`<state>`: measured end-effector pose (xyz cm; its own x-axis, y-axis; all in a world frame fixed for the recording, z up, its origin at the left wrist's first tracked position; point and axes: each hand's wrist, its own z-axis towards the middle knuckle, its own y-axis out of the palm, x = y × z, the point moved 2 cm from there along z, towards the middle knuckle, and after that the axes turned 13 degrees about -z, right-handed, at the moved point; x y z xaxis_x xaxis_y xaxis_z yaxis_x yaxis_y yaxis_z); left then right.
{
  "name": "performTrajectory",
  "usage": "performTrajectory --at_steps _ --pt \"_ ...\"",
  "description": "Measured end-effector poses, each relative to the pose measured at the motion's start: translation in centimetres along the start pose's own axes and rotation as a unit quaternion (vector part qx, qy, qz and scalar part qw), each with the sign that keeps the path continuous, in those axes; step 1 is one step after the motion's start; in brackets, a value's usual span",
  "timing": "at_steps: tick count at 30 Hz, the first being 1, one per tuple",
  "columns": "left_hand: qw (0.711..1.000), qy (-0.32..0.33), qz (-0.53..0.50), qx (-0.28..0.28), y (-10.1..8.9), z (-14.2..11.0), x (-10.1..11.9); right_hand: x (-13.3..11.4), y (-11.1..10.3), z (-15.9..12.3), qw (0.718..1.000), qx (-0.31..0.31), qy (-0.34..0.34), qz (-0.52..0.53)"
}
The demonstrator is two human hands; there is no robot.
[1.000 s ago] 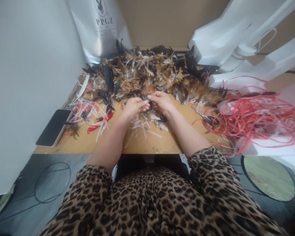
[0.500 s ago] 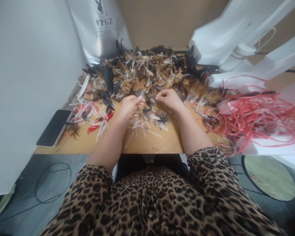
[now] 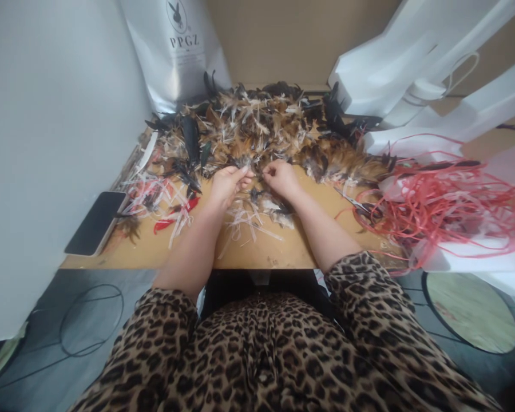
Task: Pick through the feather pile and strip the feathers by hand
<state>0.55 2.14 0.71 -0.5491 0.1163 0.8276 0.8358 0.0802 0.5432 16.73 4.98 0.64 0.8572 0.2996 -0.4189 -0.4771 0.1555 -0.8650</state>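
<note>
Feathers (image 3: 242, 151) — in left grip (image 3: 228, 184) — near right grip (image 3: 284, 178)

Head cam, worn by the person, looks from high on the near side of the table (image 3: 278, 254), approx. centred, facing fwd & down. Leopard-print top (image 3: 261, 349) is closest to the lens, filling the near part; left hand (image 3: 229, 186) and right hand (image 3: 282, 178) come mid-view, feathers (image 3: 257, 120) just beyond. Far limit: brown backing (image 3: 283, 40). Wide coverage, incl. floor (image 3: 43, 366) L & R and pale panel (image 3: 55, 114) along L side.
</note>
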Motion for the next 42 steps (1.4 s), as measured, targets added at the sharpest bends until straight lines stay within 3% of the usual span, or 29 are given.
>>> performTrajectory --at_steps 2,5,8,11,17,25,31,42 --pt "1.0 -0.003 -0.002 -0.001 -0.1 0.1 -0.1 0.6 -0.8 0.0 0.991 -0.022 0.016 0.131" --pt "1.0 -0.009 -0.018 -0.015 -0.2 0.1 -0.2 1.5 -1.7 -0.1 0.946 -0.087 0.05 0.308" --pt "0.999 -0.015 -0.041 -0.017 -0.2 0.1 -0.2 1.9 -2.2 -0.2 0.912 -0.115 0.077 0.385" --pt "0.998 -0.02 -0.057 -0.007 -0.2 0.1 -0.1 1.8 -2.5 -0.3 0.911 -0.131 0.073 0.385" --pt "0.999 -0.015 -0.045 -0.021 0.1 -0.1 0.0 1.3 -3.2 -0.5 0.939 -0.179 0.03 0.293" --pt "0.997 0.004 0.071 -0.031 0.7 -0.4 -0.2 0.5 -2.9 -0.8 0.959 -0.209 -0.007 0.19" --pt "0.985 0.012 0.171 -0.031 0.8 -0.5 -0.3 0.3 -3.2 -1.0 0.952 -0.2 0.008 0.232" --pt "0.98 -0.031 0.175 -0.088 0.4 -0.3 -1.1 0.6 -3.0 -0.6 0.941 -0.172 0.009 0.293"
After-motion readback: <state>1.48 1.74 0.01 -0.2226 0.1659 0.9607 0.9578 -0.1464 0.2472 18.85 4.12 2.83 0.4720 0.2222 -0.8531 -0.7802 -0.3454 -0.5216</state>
